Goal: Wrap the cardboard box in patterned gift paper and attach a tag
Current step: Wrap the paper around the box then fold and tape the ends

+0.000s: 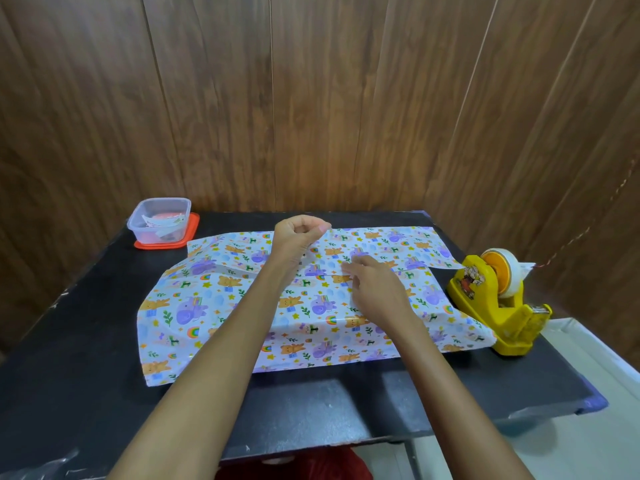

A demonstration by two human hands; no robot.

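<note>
The patterned gift paper (194,306), white with bears and purple elephants, lies folded over the cardboard box on the black table (86,341). The box itself is fully hidden; only its raised outline shows under the paper. My right hand (374,289) rests flat on top of the wrapped box, fingertips on the paper's overlapping edge. My left hand (298,233) hovers just above the far flap with its fingers pinched together. A pale clear sliver at its fingertips looks like a piece of tape.
A yellow tape dispenser (498,306) stands at the right end of the paper, a tape end sticking out. A clear plastic tub (159,220) holding paper tags sits on its red lid at the far left. Wood panelling backs the table; a white surface (588,358) adjoins on the right.
</note>
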